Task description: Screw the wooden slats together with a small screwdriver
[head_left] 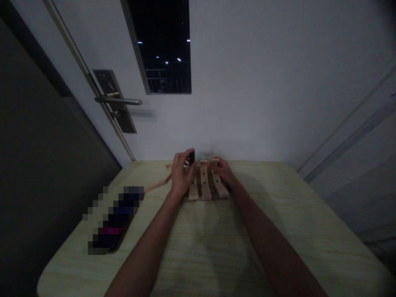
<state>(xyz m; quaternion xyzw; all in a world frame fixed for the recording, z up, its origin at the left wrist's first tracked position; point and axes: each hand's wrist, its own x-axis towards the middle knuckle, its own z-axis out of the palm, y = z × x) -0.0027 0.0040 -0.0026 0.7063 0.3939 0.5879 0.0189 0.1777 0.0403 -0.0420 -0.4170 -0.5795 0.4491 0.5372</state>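
Observation:
A small wooden slat frame [204, 185] with three light slats lies at the far middle of a pale wood-grain table [216, 243]. My left hand [181, 173] is at its left side, fingers pinched on a small black piece [192, 156] held above the frame's far left corner. My right hand [222, 171] rests on the right slat, fingers curled against its far end. A loose thin wooden strip [157, 185] lies on the table to the left of the frame.
A blurred-out dark flat object [113, 218] lies at the table's left side. Behind the table stands a white wall with a dark window [163, 45]. A door with a metal lever handle [119, 100] is at the left.

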